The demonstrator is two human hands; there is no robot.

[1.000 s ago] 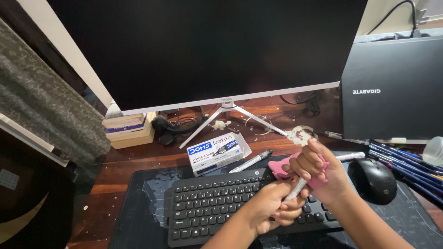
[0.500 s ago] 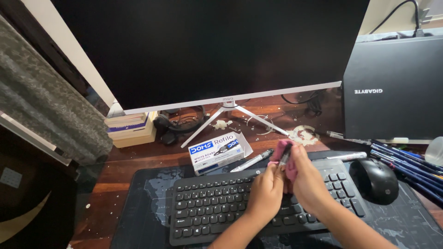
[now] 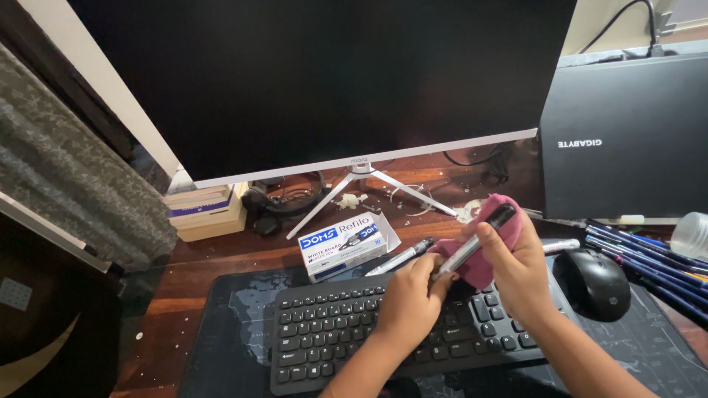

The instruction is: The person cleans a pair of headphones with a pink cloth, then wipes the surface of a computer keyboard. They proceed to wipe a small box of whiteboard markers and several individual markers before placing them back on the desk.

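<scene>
While both hands worked above the black keyboard [image 3: 383,332], the left hand [image 3: 409,298] pinched the lower end of a grey marker [image 3: 472,247]; the right hand [image 3: 520,265] gripped a pink cloth [image 3: 487,262] wrapped behind it. Right of the keyboard: black mouse [image 3: 594,284]. Beyond it: marker box [image 3: 346,245], loose marker [image 3: 402,258].

Both forearms bare, no sleeves in view. Left hand [image 3: 408,304] & right hand [image 3: 521,267]: no gloves, rings, watch or bands seen. Nails short, unpainted as far as visible.
</scene>
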